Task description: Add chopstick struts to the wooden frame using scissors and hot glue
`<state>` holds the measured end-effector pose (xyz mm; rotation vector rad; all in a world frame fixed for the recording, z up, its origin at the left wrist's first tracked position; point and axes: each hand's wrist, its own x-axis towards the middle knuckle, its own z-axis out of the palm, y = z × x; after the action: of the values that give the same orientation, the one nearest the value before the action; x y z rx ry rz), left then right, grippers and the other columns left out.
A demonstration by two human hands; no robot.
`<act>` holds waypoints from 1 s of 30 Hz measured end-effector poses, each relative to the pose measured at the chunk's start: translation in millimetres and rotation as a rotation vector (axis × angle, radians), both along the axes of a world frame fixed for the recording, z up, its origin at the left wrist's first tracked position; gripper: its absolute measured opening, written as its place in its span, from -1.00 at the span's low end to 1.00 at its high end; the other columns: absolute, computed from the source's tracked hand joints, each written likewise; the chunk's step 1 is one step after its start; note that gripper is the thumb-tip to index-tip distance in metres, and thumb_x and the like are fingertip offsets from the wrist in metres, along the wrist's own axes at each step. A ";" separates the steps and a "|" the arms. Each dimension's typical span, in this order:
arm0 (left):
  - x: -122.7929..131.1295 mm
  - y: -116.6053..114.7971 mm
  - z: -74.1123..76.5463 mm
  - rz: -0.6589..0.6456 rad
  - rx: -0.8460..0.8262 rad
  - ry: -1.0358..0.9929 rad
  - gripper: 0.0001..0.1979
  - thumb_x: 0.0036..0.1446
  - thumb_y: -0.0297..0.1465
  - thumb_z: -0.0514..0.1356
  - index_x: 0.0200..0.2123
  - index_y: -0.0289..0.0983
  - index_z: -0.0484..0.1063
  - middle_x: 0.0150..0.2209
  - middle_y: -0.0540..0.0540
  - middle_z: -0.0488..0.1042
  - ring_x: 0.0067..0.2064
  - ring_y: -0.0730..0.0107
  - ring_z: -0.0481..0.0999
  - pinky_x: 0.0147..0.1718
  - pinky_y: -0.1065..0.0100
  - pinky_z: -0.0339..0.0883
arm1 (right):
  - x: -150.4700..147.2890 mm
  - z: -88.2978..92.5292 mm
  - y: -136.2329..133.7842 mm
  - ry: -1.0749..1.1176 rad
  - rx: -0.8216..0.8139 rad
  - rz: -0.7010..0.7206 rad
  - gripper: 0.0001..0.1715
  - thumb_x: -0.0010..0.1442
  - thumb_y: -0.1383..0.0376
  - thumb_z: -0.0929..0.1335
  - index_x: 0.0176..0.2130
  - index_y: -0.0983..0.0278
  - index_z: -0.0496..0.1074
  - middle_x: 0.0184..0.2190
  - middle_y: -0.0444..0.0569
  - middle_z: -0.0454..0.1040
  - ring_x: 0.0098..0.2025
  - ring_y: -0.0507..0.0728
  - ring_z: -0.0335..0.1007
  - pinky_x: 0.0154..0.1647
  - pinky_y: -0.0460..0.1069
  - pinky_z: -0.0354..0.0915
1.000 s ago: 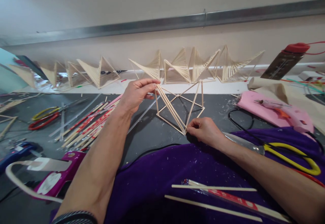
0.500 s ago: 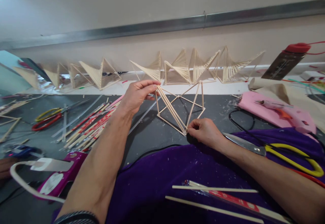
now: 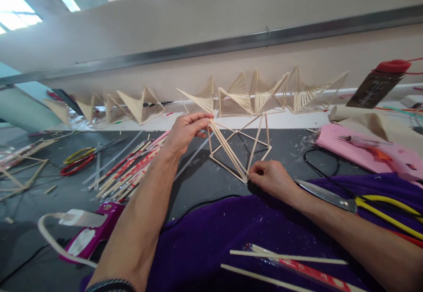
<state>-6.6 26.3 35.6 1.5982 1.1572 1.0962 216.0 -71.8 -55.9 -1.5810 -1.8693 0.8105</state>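
A frame of thin wooden sticks (image 3: pixel 228 171) stands on the dark table. My left hand (image 3: pixel 191 131) pinches the upper end of several slanted sticks (image 3: pixel 228 146) at the frame's top left corner. At their lower end, my right hand (image 3: pixel 269 176) has its fingers closed at the frame's near bottom corner; the fingertips hide exactly what they grip. Loose sticks (image 3: pixel 287 256) and a red-labelled packet (image 3: pixel 313 274) lie on the purple cloth (image 3: pixel 198 248) in front.
Finished stick models (image 3: pixel 201 98) line the white ledge behind. Stick packets (image 3: pixel 132 164), red-yellow scissors (image 3: pixel 78 160) and a magenta power strip (image 3: pixel 110 221) lie left. Right are large scissors (image 3: pixel 327 195), a glue gun (image 3: pixel 366 144) on pink material (image 3: pixel 333 140), and a bottle (image 3: pixel 375 87).
The view has shifted, so the scene sits slightly lower and further right. Both hands keep their places on the stick frame. A hand at the left edge is out of view.
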 end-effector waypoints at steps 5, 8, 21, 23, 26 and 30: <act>-1.9 0.5 -0.2 -0.014 -0.023 -0.016 -0.72 -0.03 -0.31 0.25 -0.21 -0.25 0.53 -0.31 -0.09 0.53 -0.35 0.46 0.50 -0.46 0.48 0.37 | -0.2 -0.3 0.5 0.008 -0.005 0.013 -0.78 0.01 0.31 0.26 -0.52 0.25 0.47 -0.56 -0.13 0.50 -0.49 0.04 0.39 -0.46 -0.12 0.16; -3.4 1.7 -0.5 -0.032 -0.033 -0.019 -0.71 -0.03 -0.30 0.26 -0.20 -0.25 0.53 -0.31 -0.08 0.53 -0.34 0.45 0.49 -0.45 0.47 0.38 | -0.4 0.3 0.7 -0.001 -0.007 0.013 -0.78 0.02 0.32 0.26 -0.51 0.25 0.48 -0.56 -0.12 0.51 -0.48 0.05 0.39 -0.46 -0.12 0.15; -4.6 0.3 0.8 -0.030 -0.033 0.001 -0.72 -0.04 -0.28 0.26 -0.22 -0.23 0.54 -0.29 -0.09 0.54 -0.32 0.42 0.51 -0.44 0.46 0.39 | -0.4 -2.7 2.9 -0.035 0.012 0.021 -0.77 0.03 0.30 0.26 -0.52 0.25 0.48 -0.56 -0.10 0.51 -0.49 0.05 0.39 -0.47 -0.12 0.15; -5.1 0.8 0.5 -0.034 -0.032 0.000 -0.72 -0.04 -0.29 0.26 -0.21 -0.23 0.54 -0.29 -0.09 0.54 -0.32 0.43 0.51 -0.44 0.47 0.39 | -0.5 -2.0 2.7 -0.041 0.018 0.021 -0.77 0.03 0.31 0.25 -0.52 0.25 0.48 -0.56 -0.10 0.51 -0.49 0.05 0.39 -0.47 -0.11 0.14; -5.4 1.6 -0.2 -0.035 -0.032 -0.002 -0.72 -0.03 -0.29 0.26 -0.21 -0.23 0.54 -0.30 -0.08 0.54 -0.33 0.44 0.51 -0.44 0.48 0.39 | 0.0 -1.8 2.3 -0.039 0.019 0.022 -0.76 0.03 0.31 0.25 -0.52 0.25 0.47 -0.56 -0.11 0.51 -0.49 0.04 0.39 -0.47 -0.12 0.13; -4.5 2.8 -1.0 -0.037 -0.030 -0.012 -0.72 -0.06 -0.30 0.27 -0.22 -0.23 0.54 -0.33 -0.07 0.54 -0.34 0.45 0.52 -0.47 0.49 0.38 | 0.8 -3.0 2.2 -0.043 0.033 0.026 -0.76 0.03 0.31 0.24 -0.52 0.25 0.46 -0.56 -0.11 0.50 -0.49 0.04 0.38 -0.47 -0.12 0.13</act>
<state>-11.2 29.1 34.6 1.5817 1.1265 1.0586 216.9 -69.7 -58.9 -1.5679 -1.9277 0.7585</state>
